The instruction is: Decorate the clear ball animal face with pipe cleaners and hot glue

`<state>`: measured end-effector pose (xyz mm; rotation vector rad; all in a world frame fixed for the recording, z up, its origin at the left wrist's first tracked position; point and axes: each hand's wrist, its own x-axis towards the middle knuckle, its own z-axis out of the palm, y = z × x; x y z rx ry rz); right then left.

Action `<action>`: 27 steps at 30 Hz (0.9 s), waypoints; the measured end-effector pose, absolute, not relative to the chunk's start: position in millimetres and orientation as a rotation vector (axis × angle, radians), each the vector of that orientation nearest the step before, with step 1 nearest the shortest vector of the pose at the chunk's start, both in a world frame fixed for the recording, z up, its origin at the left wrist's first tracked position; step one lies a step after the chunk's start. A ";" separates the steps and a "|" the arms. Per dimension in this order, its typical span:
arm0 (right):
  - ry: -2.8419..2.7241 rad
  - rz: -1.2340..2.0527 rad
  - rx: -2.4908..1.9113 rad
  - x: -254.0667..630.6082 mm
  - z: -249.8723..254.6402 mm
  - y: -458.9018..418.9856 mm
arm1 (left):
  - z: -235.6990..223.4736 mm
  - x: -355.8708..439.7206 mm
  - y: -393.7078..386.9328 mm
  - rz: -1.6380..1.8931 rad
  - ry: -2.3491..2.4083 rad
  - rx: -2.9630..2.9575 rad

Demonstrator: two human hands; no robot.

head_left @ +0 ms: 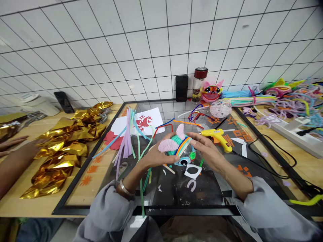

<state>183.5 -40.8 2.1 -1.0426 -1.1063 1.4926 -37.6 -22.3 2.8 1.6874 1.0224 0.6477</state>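
Note:
Both my hands hold a small round craft figure (176, 145) wound in teal, blue, orange and white pipe cleaners, with two pink ears on top and a blue-rimmed eye. My left hand (160, 153) curls round its left side, beneath one pink ear. On its right side my right hand (203, 146) grips with the fingertips and thumb. Just below lies a white paper cutout (193, 171) with a dark oval in it, and near that a pale pink curved piece (191, 185). A yellow hot glue gun (219, 138) rests beyond my right hand.
Loose pipe cleaners (128, 134) and printed white paper (153, 121) lie left on the framed glass. Gold foil (60, 158) and another person's arm (20, 161) are further left. At back stand a phone (181, 88), a glass bottle (199, 87) and a finished mask-like figure (211, 92). Black cable (262, 169) trails right.

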 end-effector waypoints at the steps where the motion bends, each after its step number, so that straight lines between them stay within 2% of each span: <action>1: -1.120 1.480 -1.045 183.4 1.4 -40.6 | 3.7 -37.5 -22.3 0.649 0.995 1.711; 11: -1.171 1.412 -1.055 183.2 -4.9 -40.1 | 6.5 -35.1 -20.4 0.725 0.947 1.716; 27: -1.084 1.480 -0.961 180.3 -2.4 -39.0 | -2.2 -42.1 -14.6 0.739 0.993 1.786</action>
